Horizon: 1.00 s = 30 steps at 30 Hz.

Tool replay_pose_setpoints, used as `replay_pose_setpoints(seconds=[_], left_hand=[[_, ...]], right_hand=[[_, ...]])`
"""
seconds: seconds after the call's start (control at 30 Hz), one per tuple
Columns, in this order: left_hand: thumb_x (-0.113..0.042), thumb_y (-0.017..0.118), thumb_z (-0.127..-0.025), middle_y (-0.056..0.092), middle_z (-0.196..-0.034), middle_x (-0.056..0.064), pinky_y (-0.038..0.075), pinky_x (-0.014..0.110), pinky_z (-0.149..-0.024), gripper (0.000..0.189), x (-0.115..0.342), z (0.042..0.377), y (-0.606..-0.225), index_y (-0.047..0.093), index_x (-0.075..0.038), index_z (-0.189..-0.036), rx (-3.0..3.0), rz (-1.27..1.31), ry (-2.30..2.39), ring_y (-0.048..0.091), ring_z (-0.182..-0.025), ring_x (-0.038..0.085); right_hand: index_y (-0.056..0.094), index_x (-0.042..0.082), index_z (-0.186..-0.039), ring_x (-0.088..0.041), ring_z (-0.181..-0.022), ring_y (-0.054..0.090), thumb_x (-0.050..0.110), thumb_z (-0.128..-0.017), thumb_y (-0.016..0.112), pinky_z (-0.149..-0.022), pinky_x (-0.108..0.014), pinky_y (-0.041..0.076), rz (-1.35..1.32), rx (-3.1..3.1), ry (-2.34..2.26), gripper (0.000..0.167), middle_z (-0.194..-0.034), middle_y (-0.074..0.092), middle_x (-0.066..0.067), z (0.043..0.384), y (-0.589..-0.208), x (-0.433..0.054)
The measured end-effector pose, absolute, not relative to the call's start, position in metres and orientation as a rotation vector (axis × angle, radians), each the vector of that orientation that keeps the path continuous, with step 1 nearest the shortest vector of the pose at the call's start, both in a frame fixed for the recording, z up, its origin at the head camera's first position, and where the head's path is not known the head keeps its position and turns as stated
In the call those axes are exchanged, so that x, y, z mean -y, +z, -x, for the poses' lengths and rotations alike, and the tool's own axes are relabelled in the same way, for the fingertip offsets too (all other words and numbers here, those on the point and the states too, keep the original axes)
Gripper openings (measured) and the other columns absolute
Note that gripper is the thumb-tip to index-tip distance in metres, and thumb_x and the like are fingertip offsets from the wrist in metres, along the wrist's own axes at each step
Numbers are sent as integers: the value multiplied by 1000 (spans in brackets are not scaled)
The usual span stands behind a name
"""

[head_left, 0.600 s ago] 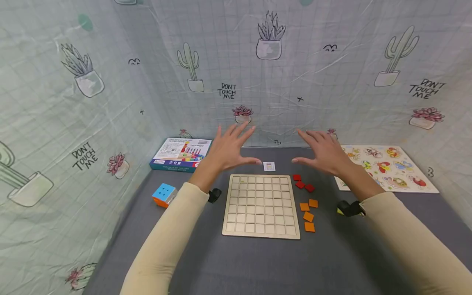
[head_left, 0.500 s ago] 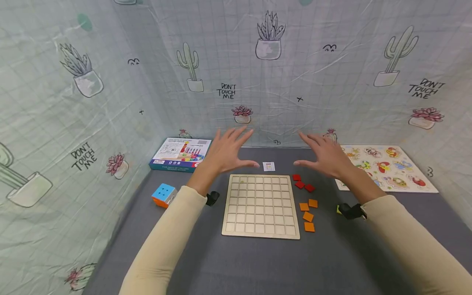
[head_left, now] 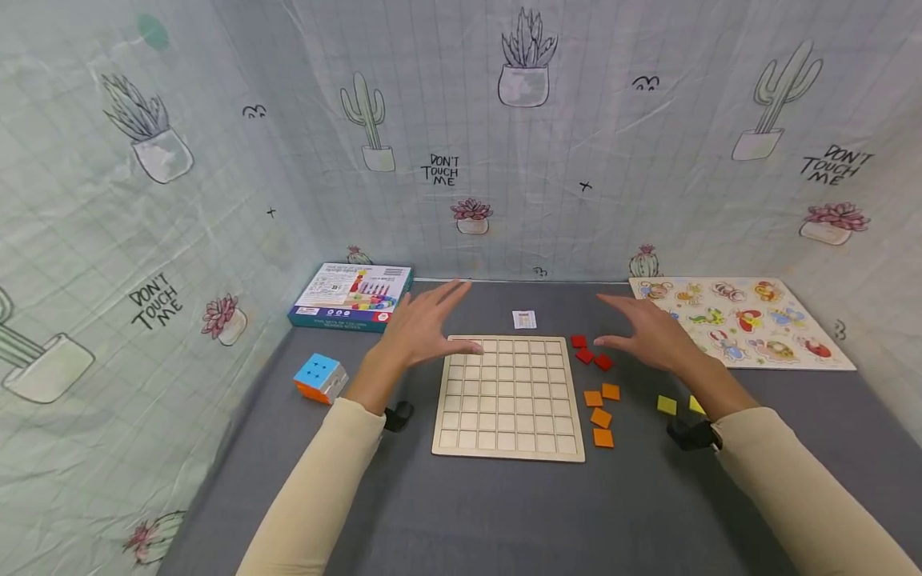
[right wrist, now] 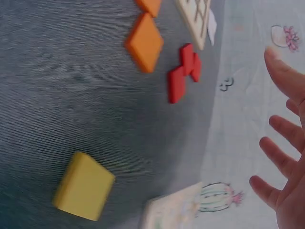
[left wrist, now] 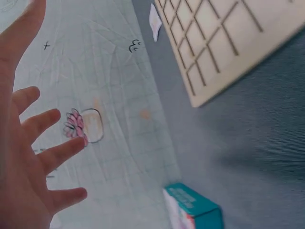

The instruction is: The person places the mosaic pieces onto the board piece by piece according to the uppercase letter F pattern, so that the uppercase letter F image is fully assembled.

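Both hands hover over the table with fingers spread and nothing in them. The left hand (head_left: 421,326) is at the upper left corner of a wooden grid board (head_left: 508,400), its thumb passing over the board's top edge in the head view. To the right of the board, the right hand (head_left: 655,334) hangs near several red tiles (head_left: 584,355). Below those lie several orange tiles (head_left: 601,418). Yellow tiles (head_left: 666,405) show beside the right wrist, one partly behind the forearm. In the left wrist view the fingers (left wrist: 59,160) are extended, and the right wrist view shows the same of the other hand.
A puzzle cube (head_left: 320,378) sits left of the board, with a boxed toy set (head_left: 351,296) behind it. A small white printed paper (head_left: 524,319) lies beyond the board. An insect picture board (head_left: 749,324) is at the back right. Patterned cloth (head_left: 547,152) walls the table.
Both hands have come lower and nearer the person, moving slightly apart. The right arm has uncovered yellow tiles. The head view has tilted down a little.
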State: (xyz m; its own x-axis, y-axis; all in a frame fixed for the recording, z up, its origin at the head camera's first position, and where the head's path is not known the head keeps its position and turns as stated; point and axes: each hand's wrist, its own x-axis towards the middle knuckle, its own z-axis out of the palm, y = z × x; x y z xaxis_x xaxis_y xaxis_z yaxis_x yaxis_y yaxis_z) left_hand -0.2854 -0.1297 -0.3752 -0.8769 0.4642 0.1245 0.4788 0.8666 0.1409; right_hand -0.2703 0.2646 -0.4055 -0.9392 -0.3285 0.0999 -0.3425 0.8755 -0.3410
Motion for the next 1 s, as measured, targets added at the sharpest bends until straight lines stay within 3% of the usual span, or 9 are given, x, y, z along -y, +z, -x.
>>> replay_pose_setpoints(seconds=[0.17, 0.33, 0.6, 1.0], left_hand=[[-78, 67, -79, 26, -172, -2, 17, 76, -121, 107, 142, 279, -390, 16, -36, -164, 3014, 700, -320, 39, -153, 33], [-77, 64, -82, 20, -173, -1, 16, 77, -120, 104, 153, 272, -409, 17, -34, -164, 3131, 678, -356, 35, -155, 36], [-73, 62, -85, 18, -174, 1, 13, 80, -119, 99, 164, 268, -427, 23, -29, -164, 3231, 713, -478, 29, -157, 38], [-58, 76, -84, 16, -174, 4, 7, 86, -113, 97, 170, 261, -447, 31, -21, -162, 3360, 841, -658, 13, -161, 41]], right_hand=[[48, 8, -152, -47, -135, 53, 32, -94, 74, -105, -65, 47, -606, 3013, 610, 68, -151, 54, -24, 273, -422, -268], [57, 5, -145, -47, -129, 58, 26, -95, 73, -105, -63, 48, -646, 3067, 596, 56, -142, 61, -25, 271, -439, -271], [60, 2, -141, -47, -127, 60, 21, -93, 75, -104, -62, 49, -691, 3073, 638, 53, -138, 64, -26, 273, -451, -270], [64, 6, -138, -48, -126, 61, 22, -93, 74, -103, -63, 49, -651, 3099, 738, 48, -136, 65, -26, 268, -453, -271]])
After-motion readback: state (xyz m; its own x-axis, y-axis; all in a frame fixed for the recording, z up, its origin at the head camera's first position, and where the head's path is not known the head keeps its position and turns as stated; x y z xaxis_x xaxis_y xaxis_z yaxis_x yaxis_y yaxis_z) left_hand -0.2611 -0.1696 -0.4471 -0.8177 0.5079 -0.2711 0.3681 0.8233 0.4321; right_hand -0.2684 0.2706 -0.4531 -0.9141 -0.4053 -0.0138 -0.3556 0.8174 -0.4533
